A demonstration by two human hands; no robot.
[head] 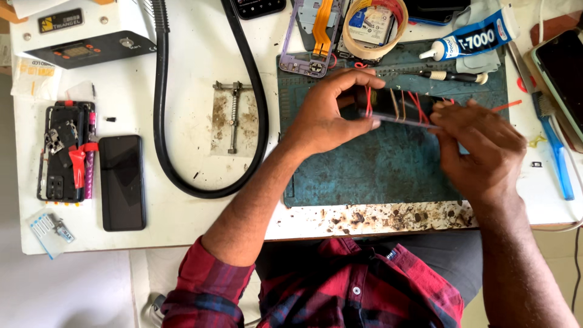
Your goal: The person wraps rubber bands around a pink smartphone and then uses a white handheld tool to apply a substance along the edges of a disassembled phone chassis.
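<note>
Head view of a white repair counter (182, 54). The left hand (325, 118) was closed around one end of a dark slab-shaped phone bound with red and tan rubber bands (398, 106), thumb under and fingers curled over its top edge, holding it just above the scuffed teal rectangular work mat (370, 167) that lay toward the counter's right half. The right hand (480, 146) met the phone's other end, fingertips pinched at a stretched red rubber band (507, 106) that stuck out to the right; how firmly it gripped could not be told.

The step in hand appeared to be the banding of the phone, with several loops already seated across its body. The next move would seem to call for a steady left-hand hold while the band was stretched wide enough to pass over the end without snapping or shifting the loops already on.

Near the far edge lay a blue-and-white tube of adhesive (470, 39) and a cream roll of tape (373, 27). A thick black hose (161, 121) looped across the middle, and a black smartphone lying face up (122, 182) rested near the left edge.
</note>
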